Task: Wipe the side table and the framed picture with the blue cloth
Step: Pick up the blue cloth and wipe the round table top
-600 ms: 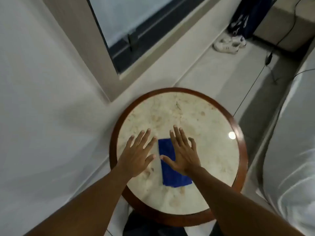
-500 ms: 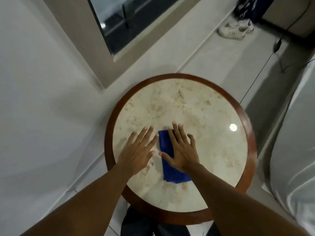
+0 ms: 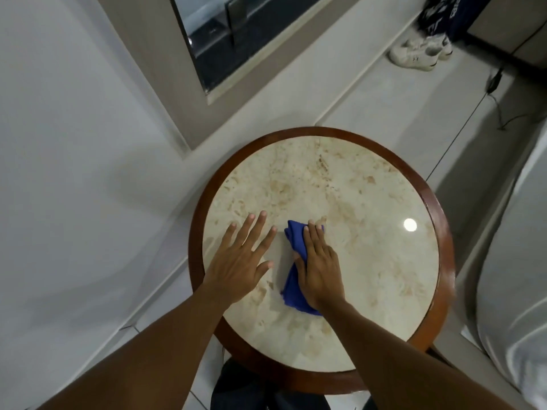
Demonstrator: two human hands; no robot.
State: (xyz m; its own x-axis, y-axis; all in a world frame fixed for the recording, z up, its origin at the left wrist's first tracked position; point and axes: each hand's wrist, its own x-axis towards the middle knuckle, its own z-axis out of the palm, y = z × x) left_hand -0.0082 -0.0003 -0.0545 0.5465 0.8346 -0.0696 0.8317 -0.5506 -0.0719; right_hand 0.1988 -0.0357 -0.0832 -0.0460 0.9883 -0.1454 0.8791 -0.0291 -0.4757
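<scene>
A pale tiled floor [image 3: 393,113] and white wall surround a round side table [image 3: 441,220], its cream marble top ringed in dark wood, standing beside a bed draped in white [image 3: 515,291]. The person's right hand [image 3: 319,267] presses down on a bunched blue cloth [image 3: 291,294] near the middle of the tabletop, fingers together over the fabric, thumb tucked against its edge. The left hand [image 3: 239,261] lies flat just beside the cloth, fingers spread, holding nothing. A framed picture [image 3: 165,69] leans against the wall beyond the table. White shoes [image 3: 420,53] sit well apart on the floor.
</scene>
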